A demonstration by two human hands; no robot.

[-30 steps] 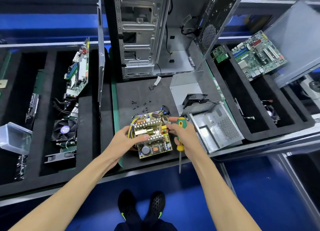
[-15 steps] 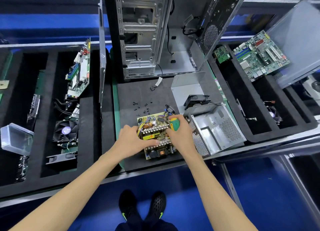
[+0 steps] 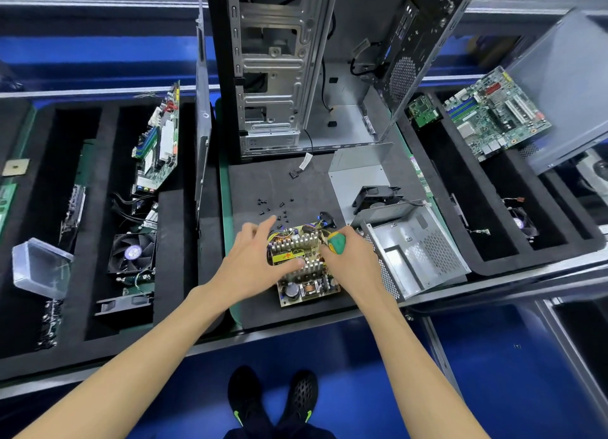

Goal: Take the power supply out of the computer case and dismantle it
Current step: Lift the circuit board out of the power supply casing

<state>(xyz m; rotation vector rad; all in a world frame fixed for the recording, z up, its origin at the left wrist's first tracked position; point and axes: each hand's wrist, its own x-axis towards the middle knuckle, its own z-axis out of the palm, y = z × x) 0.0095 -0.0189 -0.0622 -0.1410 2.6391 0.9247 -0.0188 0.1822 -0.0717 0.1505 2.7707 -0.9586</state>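
Two bare hands meet over the power supply board [image 3: 304,271], which lies flat on the dark mat [image 3: 260,182] near its front edge, out of the computer case [image 3: 296,70] that stands open behind it. From the head view, the board is a yellow-tan circuit card crowded with finned silver heat sinks, a yellow transformer, dark round capacitors and a bundle of coloured wires at its far end. The left hand [image 3: 253,261] lies on the board's left side with fingers spread and fairly straight, thumb pressing among the heat sinks. The right hand [image 3: 348,257] has its fingers curled round a green and yellow screwdriver [image 3: 336,241] over the board's right edge. Just to the right sits the empty perforated metal housing [image 3: 418,251], with a black fan [image 3: 376,197] and a grey cover plate [image 3: 358,172] behind it. Small black screws [image 3: 279,208] are scattered on the mat beyond the board.
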